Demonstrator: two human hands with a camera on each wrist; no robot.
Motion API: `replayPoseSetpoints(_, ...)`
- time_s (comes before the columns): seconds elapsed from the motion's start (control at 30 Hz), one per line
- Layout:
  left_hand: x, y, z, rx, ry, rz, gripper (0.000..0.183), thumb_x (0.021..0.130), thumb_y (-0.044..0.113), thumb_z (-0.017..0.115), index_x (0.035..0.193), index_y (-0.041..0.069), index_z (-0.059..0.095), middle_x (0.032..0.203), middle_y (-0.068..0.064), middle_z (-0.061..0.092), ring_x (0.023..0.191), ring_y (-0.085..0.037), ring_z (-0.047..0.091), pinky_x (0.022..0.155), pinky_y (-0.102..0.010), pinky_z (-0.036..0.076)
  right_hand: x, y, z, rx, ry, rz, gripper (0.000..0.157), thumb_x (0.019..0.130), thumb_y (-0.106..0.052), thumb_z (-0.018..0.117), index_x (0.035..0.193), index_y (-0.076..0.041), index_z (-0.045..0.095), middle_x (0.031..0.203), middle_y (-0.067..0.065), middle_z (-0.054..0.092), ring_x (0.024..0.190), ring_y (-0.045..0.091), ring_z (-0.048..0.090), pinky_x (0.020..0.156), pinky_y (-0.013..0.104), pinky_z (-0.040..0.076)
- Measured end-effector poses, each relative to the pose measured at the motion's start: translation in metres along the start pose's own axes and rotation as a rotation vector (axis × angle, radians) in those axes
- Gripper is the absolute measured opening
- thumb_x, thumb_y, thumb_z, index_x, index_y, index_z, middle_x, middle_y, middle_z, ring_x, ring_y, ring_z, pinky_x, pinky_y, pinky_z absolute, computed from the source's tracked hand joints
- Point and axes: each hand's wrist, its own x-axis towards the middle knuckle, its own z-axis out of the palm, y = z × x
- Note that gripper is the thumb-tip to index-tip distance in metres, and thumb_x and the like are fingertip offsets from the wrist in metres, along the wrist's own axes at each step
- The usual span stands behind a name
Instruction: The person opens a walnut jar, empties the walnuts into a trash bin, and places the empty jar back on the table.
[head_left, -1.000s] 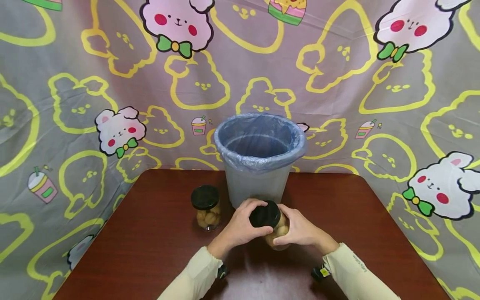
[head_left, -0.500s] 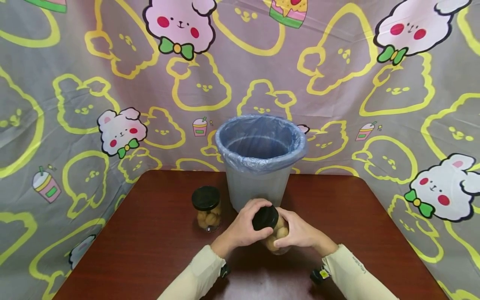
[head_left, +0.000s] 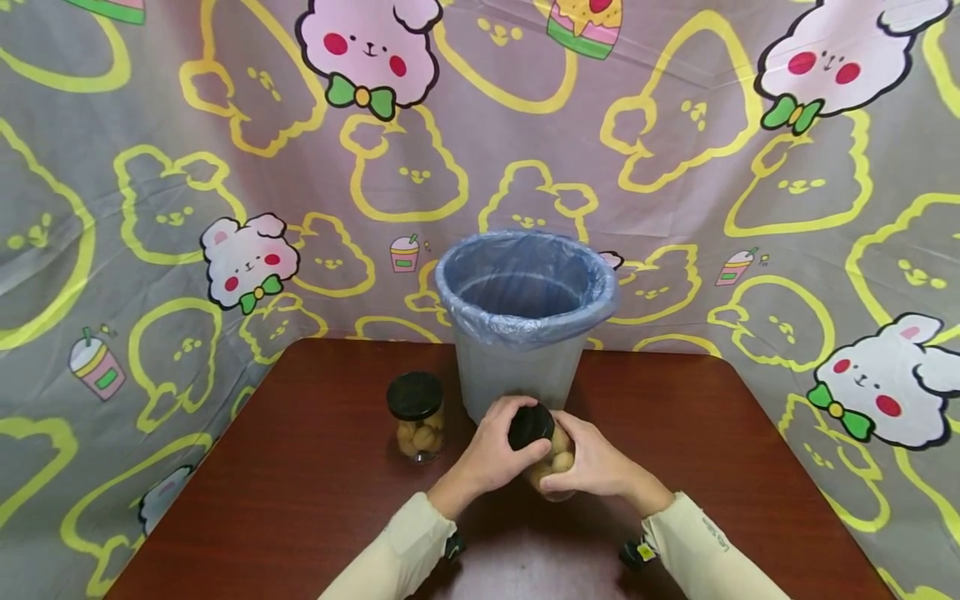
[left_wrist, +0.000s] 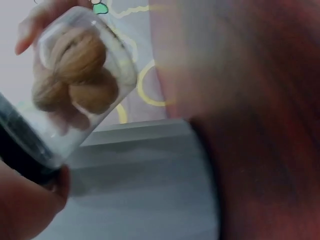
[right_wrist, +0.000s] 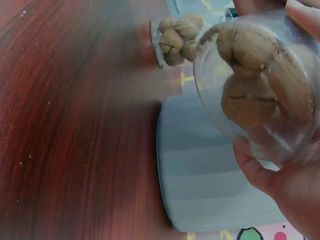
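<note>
A clear jar of walnuts (head_left: 561, 461) with a black lid (head_left: 531, 423) is held tilted between both hands, in front of the bin. My left hand (head_left: 491, 450) grips the lid, thumb on the near side and fingers over the far side. Around the jar's clear body curls my right hand (head_left: 596, 458). Several walnuts (left_wrist: 80, 70) show through the wall in the left wrist view, and the round base faces the camera in the right wrist view. A second jar of walnuts (head_left: 420, 435), also black-lidded, stands upright to the left of the hands.
A pale grey bin (head_left: 517, 367) lined with a blue plastic bag (head_left: 525, 329) stands right behind the hands. The dark red wooden table (head_left: 300, 483) spreads to both sides. A cartoon-print cloth (head_left: 420, 158) hangs behind and at the sides.
Both hands keep their hold on the jar, which has shifted only slightly in tilt and height. The head view has drifted a little. The second jar and the bin stay put.
</note>
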Motion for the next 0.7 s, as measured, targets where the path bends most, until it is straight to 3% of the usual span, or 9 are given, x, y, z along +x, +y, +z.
replayPoseSetpoints(0.1, 0.001, 0.000, -0.006, -0.005, -0.081, -0.017, 0.058, 0.082, 0.044, 0.067, 0.128, 0.012, 0.049, 0.125, -0.004, 0.050, 0.114, -0.017, 0.046, 0.094, -0.040, 0.041, -0.001, 0.002, -0.004, 0.087, -0.046, 0.000, 0.072, 0.066, -0.028, 0.085, 0.126, -0.013, 0.049, 0.105, -0.003, 0.061, 0.085, 0.012, 0.061, 0.072, 0.029, 0.051)
replayPoseSetpoints(0.3, 0.000, -0.003, -0.021, -0.131, -0.230, 0.037, 0.070, 0.080, 0.037, 0.073, 0.138, 0.013, 0.042, 0.137, 0.000, 0.044, 0.124, -0.015, 0.042, 0.102, -0.039, 0.036, -0.002, 0.004, -0.013, 0.271, -0.155, -0.022, 0.067, 0.071, -0.016, 0.080, 0.128, -0.007, 0.046, 0.106, 0.004, 0.062, 0.085, 0.016, 0.063, 0.072, 0.031, 0.052)
replayPoseSetpoints(0.4, -0.001, -0.003, -0.025, -0.158, -0.230, 0.049, 0.072, 0.076, 0.032, 0.076, 0.137, 0.013, 0.043, 0.136, 0.000, 0.047, 0.122, -0.014, 0.044, 0.101, -0.037, 0.036, -0.001, 0.004, -0.014, 0.288, -0.174, -0.033, 0.069, 0.071, -0.016, 0.080, 0.130, -0.008, 0.046, 0.109, 0.005, 0.061, 0.087, 0.017, 0.063, 0.074, 0.031, 0.052)
replayPoseSetpoints(0.7, -0.004, -0.002, -0.022, -0.084, -0.145, 0.028, 0.076, 0.069, 0.033, 0.080, 0.134, 0.013, 0.047, 0.130, -0.001, 0.051, 0.115, -0.015, 0.048, 0.096, -0.036, 0.040, -0.001, 0.002, -0.010, 0.221, -0.135, -0.042, 0.069, 0.068, -0.021, 0.083, 0.128, -0.012, 0.049, 0.111, 0.002, 0.060, 0.092, 0.017, 0.060, 0.077, 0.030, 0.050)
